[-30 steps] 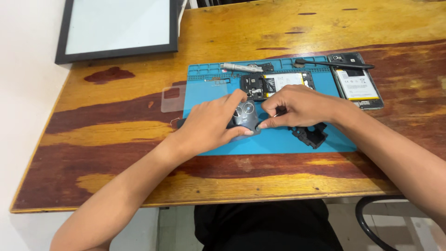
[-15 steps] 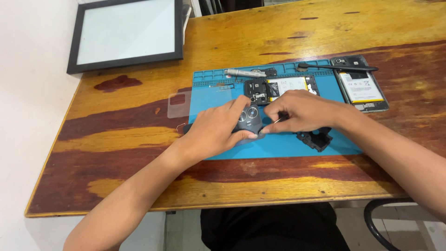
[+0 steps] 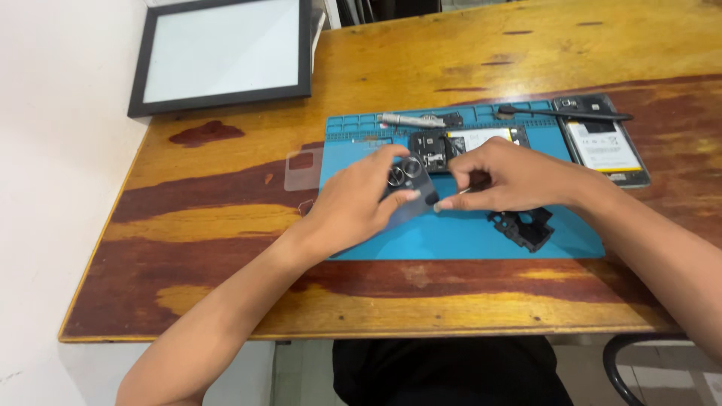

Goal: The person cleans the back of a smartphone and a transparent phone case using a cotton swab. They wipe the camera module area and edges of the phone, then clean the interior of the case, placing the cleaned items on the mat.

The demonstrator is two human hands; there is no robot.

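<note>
Two bare hands meet in the middle of the frame, over a blue mat (image 3: 466, 237) on a big wooden desk (image 3: 226, 210). At the far left of the frame is a plain white wall (image 3: 53, 188), and the desk's edge runs along it. In the upper left, a flat panel with a black frame (image 3: 226, 53) and a pale middle lies on the desk. A little lower, just left of the mat, lies a small see-through square piece (image 3: 304, 168). The desk top is shiny, with yellow and dark red-brown streaks.

The left hand (image 3: 359, 204) comes up from the lower left. Its fingers are curled around a dark phone back cover (image 3: 411, 188) with two round camera rings, held tilted above the mat. The right hand (image 3: 504, 179) comes in from the right. Its thumb and finger are pinched close together at the edge of the cover, holding something thin; it is too small to tell what it is.

Behind the hands, on the upper part of the mat, lies an opened phone body (image 3: 466, 141) with its inside parts showing. A grey metal tool (image 3: 410, 119) lies along the mat's top edge. Below the right hand, a small black plastic part (image 3: 523, 228) lies on the mat. In the upper right, another opened phone with a white battery (image 3: 602, 143) lies partly off the mat, with a thin black tool (image 3: 564, 113) across its top.

At the bottom of the frame, below the desk edge, are dark clothes and a bit of pale floor.
</note>
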